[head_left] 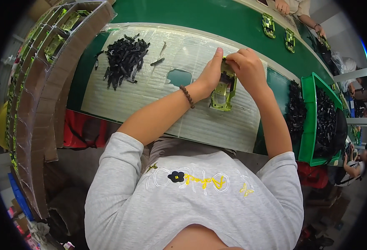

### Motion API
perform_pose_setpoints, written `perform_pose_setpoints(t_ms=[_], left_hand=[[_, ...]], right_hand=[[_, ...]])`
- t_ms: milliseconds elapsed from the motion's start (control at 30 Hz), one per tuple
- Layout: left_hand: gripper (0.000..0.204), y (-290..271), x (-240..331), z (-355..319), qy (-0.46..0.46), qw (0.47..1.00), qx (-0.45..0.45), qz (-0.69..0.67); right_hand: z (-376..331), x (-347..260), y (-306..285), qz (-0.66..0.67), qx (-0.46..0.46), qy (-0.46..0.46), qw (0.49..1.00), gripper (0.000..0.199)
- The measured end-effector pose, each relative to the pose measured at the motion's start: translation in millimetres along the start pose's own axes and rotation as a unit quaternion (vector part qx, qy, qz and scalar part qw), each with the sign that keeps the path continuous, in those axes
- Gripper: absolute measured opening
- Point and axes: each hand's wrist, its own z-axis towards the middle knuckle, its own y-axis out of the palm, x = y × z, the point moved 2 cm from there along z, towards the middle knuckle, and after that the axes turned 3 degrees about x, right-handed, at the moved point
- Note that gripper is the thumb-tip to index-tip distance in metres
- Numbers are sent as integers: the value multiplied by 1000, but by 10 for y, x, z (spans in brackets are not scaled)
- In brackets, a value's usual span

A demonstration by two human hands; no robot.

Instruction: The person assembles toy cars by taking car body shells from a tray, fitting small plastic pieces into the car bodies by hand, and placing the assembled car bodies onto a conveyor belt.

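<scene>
A worker's left hand (210,75) and right hand (246,66) are closing together on the upper end of a yellow-green toy car chassis (224,92), fingers pinching the part from both sides as its lower end is resting on a white corrugated mat (150,83). A brown bead bracelet (187,96) is circling the left wrist. Well to the left of the grip, a pile of small black plastic parts (123,60) is lying on the same mat, with two loose black pieces (158,58) between the pile and the hands. The mat is covering a green conveyor belt (217,18); beyond the grip, more yellow-green chassis (268,26) are sitting on the belt near another person's hands (282,6). To the right of the grip, green bins (306,121) are holding more black parts. At far left, stacked cardboard trays (46,83) of chassis are lining the workstation.
</scene>
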Motion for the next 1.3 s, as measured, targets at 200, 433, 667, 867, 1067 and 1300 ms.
perform_pose_setpoints(t_ms=[200, 433, 667, 867, 1067, 1300], left_hand=[[63, -11, 106, -45, 50, 995, -27, 83], [46, -304, 850, -245, 378, 876, 232, 191], [28, -323, 1545, -1680, 526, 707, 227, 414], [16, -1110, 2681, -2147, 357, 509, 494, 608], [30, -1658, 3118, -1665, -141, 415, 414, 798], [39, -2840, 3415, -1988, -49, 424, 300, 853]], right_hand=[[235, 271, -118, 296, -260, 229, 890, 23], [494, 908, 199, 432, -161, 402, 791, 24], [927, 2407, 1585, 676, 210, 627, 324, 20], [817, 3101, 1866, 637, 253, 630, 365, 21], [569, 2437, 1537, 619, 176, 619, 451, 20], [145, 595, 287, 511, -72, 402, 757, 29]])
